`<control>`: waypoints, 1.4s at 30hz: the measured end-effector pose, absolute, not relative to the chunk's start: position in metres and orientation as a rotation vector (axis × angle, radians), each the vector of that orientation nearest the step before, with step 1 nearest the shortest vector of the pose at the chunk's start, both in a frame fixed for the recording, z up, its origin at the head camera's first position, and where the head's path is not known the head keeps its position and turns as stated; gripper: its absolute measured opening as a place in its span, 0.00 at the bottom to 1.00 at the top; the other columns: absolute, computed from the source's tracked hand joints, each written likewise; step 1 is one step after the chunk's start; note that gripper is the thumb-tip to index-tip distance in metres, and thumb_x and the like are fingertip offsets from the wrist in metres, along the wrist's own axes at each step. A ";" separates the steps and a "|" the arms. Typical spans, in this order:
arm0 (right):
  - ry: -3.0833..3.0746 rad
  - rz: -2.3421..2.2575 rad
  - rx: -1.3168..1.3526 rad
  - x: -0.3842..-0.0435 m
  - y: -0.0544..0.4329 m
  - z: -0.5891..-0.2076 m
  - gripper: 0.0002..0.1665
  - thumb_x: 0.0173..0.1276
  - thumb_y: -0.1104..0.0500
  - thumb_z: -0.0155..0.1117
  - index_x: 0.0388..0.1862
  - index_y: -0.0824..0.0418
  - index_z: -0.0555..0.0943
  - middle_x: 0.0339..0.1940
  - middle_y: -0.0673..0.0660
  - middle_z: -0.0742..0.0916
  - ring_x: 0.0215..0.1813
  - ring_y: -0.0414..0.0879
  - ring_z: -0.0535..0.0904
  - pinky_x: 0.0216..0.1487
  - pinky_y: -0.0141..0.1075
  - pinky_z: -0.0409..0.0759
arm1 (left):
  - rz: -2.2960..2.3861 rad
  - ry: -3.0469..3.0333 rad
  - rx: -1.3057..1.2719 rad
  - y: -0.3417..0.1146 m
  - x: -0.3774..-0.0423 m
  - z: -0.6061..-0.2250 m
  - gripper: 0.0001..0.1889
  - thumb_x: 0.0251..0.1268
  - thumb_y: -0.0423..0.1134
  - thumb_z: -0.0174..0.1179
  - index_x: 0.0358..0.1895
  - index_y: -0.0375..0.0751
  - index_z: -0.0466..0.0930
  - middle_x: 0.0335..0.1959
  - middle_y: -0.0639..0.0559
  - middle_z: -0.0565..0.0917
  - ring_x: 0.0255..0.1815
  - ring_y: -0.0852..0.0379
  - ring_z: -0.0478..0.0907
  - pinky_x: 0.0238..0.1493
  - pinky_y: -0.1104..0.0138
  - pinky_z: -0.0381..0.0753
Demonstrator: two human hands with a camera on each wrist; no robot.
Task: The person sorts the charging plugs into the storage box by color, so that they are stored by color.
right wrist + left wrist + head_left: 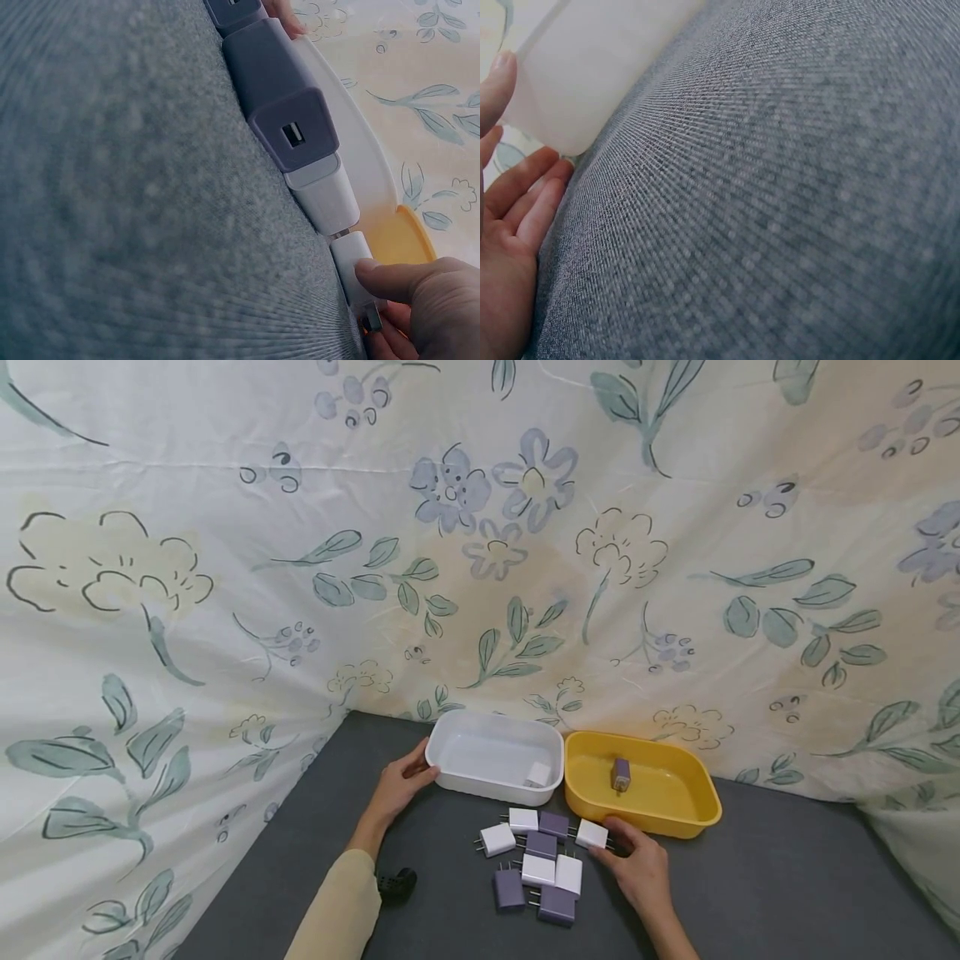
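My left hand [397,789] holds the near left corner of a white tray [491,789], its thumb at the front rim and other fingers at the end wall. In the left wrist view, fingertips [559,176] meet the tray's bottom corner. One white charger [537,774] lies in that tray. Thumb and fingers of my right hand [637,864] pinch a white plug charger [592,834] in front of the yellow tray [682,827]. A purple charger [620,772] is inside the yellow tray. To the left of the right hand, several white and purple chargers [541,845] lie close together.
Both trays stand side by side at the back of the dark cloth-covered table [780,877]. A flower-print curtain [480,568] hangs right behind them. Beside the left wrist shows a small black object [397,885].
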State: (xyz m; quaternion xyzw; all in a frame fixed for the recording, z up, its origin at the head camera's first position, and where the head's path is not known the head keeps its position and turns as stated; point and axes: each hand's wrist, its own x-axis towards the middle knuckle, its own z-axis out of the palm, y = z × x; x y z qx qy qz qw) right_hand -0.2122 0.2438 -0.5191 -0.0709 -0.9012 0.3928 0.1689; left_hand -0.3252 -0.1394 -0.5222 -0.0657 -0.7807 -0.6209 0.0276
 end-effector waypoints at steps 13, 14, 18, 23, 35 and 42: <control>-2.567 1.121 -0.192 -0.214 0.245 -0.522 0.27 0.46 0.66 0.81 0.48 0.63 0.85 0.46 0.63 0.89 0.49 0.58 0.86 0.50 0.49 0.82 | -1.918 -2.423 -0.190 -0.140 -0.324 -0.520 0.37 0.61 0.50 0.67 0.74 0.54 0.64 0.67 0.53 0.76 0.66 0.52 0.75 0.64 0.54 0.76; -2.563 1.129 -0.198 -0.214 0.245 -0.522 0.27 0.46 0.66 0.81 0.48 0.63 0.86 0.46 0.63 0.89 0.49 0.58 0.86 0.50 0.48 0.83 | -1.917 -2.424 -0.191 -0.140 -0.323 -0.521 0.37 0.61 0.50 0.67 0.74 0.54 0.64 0.67 0.53 0.76 0.66 0.52 0.75 0.64 0.55 0.76; -2.538 1.155 -0.239 -0.213 0.246 -0.521 0.27 0.45 0.66 0.81 0.48 0.62 0.86 0.46 0.62 0.89 0.50 0.58 0.86 0.49 0.47 0.83 | -1.920 -2.420 -0.203 -0.139 -0.323 -0.522 0.38 0.59 0.53 0.67 0.73 0.54 0.64 0.66 0.53 0.77 0.64 0.52 0.76 0.63 0.55 0.77; -2.499 1.186 -0.249 -0.213 0.247 -0.519 0.27 0.46 0.65 0.81 0.48 0.62 0.86 0.46 0.62 0.89 0.50 0.58 0.86 0.49 0.45 0.83 | -1.922 -2.412 -0.207 -0.139 -0.323 -0.522 0.39 0.58 0.54 0.68 0.73 0.55 0.64 0.66 0.52 0.77 0.64 0.52 0.76 0.63 0.56 0.77; -2.420 1.205 -0.218 -0.214 0.243 -0.514 0.27 0.45 0.66 0.82 0.48 0.62 0.86 0.44 0.60 0.90 0.48 0.56 0.87 0.48 0.44 0.84 | -1.941 -2.406 -0.189 -0.138 -0.323 -0.519 0.35 0.61 0.48 0.67 0.73 0.58 0.65 0.66 0.52 0.77 0.65 0.51 0.76 0.64 0.55 0.76; -2.395 1.196 -0.202 -0.214 0.238 -0.512 0.26 0.44 0.66 0.82 0.46 0.61 0.87 0.43 0.58 0.90 0.46 0.54 0.87 0.46 0.40 0.85 | -1.931 -2.412 -0.185 -0.138 -0.322 -0.518 0.35 0.61 0.48 0.67 0.72 0.58 0.65 0.66 0.52 0.77 0.65 0.52 0.76 0.64 0.55 0.76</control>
